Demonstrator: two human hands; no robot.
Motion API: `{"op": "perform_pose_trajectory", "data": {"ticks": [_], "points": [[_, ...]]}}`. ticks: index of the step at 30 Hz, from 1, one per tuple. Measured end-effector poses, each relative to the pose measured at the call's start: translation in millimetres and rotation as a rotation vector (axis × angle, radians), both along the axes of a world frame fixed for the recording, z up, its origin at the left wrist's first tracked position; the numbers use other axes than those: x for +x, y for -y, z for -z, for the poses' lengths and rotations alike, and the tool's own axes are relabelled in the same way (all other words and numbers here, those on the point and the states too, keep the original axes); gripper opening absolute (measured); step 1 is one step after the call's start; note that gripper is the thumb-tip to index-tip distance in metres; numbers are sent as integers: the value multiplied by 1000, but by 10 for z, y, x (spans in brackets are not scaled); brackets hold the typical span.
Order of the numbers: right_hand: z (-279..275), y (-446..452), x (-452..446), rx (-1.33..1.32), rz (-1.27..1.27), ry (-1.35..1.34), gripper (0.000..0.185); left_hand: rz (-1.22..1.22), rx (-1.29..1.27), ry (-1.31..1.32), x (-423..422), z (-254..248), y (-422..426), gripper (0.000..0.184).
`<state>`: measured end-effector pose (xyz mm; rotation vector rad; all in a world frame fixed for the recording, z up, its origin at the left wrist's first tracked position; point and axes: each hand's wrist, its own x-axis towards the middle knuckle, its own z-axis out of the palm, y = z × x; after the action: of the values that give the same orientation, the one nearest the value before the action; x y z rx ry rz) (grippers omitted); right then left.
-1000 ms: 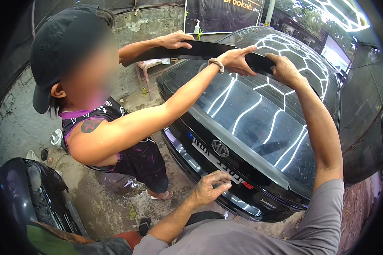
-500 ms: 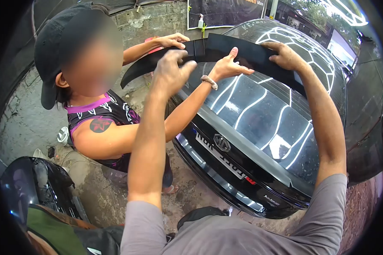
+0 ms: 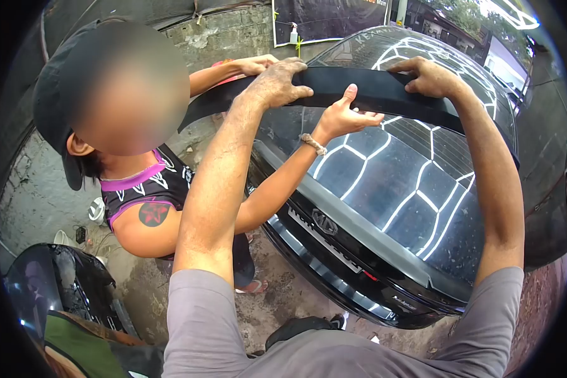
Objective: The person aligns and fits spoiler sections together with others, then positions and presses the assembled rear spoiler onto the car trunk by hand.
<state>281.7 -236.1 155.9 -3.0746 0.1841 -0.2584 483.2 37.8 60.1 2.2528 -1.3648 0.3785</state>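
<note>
A long, curved black car spoiler point(image 3: 372, 88) is held up above the trunk lid of a black car point(image 3: 390, 179). My left hand point(image 3: 277, 85) grips it left of its middle, fingers over the top edge and thumb on the near face. Farther right, my right hand point(image 3: 428, 79) grips it the same way, fingertips on the upper edge. Between them, a co-worker's hand point(image 3: 346, 116) supports the lower edge with the palm turned up. The co-worker's other hand point(image 3: 256, 65) is at the top edge beside my left hand. The spoiler's right end is partly hidden by my forearm.
A co-worker point(image 3: 145, 170) in a black cap stands close at my left, one arm crossing beneath my left forearm. Black car body panels point(image 3: 75, 283) stand at lower left. A block wall point(image 3: 227, 31) and a banner point(image 3: 334, 19) with a spray bottle point(image 3: 293, 34) are behind.
My left hand has moved up and right from beside the spoiler and closed on it. The spoiler's visible seam is now covered by that hand. The co-worker's lower hand has shifted slightly down.
</note>
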Motion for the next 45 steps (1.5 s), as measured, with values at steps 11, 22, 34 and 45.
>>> {"op": "perform_pose_trajectory", "data": {"ticks": [11, 22, 34, 45], "points": [[46, -173, -147, -9, -36, 27, 65, -50, 80, 21, 305, -93, 18, 88], [-39, -19, -342, -12, -1, 0, 66, -2, 78, -26, 311, -104, 169, 87], [-310, -169, -300, -28, 71, -13, 72, 206, 151, -258, 550, -385, 343, 87], [-188, -507, 70, -16, 35, 25, 46, 329, 164, -346, 470, -473, 291, 77]]}}
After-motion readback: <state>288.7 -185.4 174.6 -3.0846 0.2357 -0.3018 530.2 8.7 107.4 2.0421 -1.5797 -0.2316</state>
